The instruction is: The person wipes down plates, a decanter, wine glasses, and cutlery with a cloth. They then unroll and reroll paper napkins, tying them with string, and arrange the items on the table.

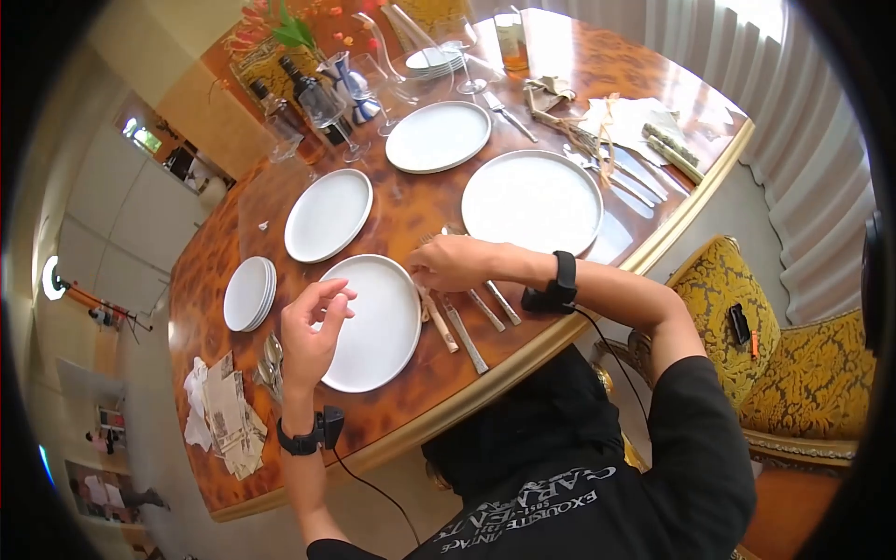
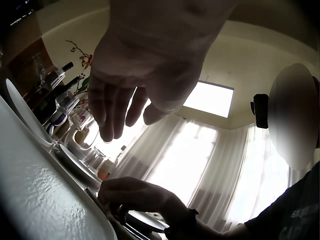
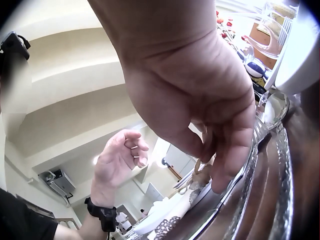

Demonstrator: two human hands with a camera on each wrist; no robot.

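Observation:
My right hand (image 1: pixel 459 262) reaches down over silver cutlery (image 1: pixel 466 338) lying between two white plates. In the right wrist view its fingertips are bent right at a long silver piece (image 3: pixel 229 192), beside a beige bow (image 3: pixel 200 176) on a slim roll (image 1: pixel 441 327). I cannot tell whether the fingers pinch that piece. A spoon (image 3: pixel 274 111) lies on the far side of the hand. My left hand (image 1: pixel 311 331) hovers above the left edge of the near plate (image 1: pixel 383 327), its fingers loosely bent and holding nothing.
A larger white plate (image 1: pixel 532 201) lies to the right, with two more beyond. Small stacked plates (image 1: pixel 250 294), spoons (image 1: pixel 271 364) and patterned napkins (image 1: pixel 229 420) are at left. Wine glasses (image 1: pixel 327 107) and bottles (image 1: pixel 301 84) stand at the back. A yellow patterned chair (image 1: pixel 719 280) is at right.

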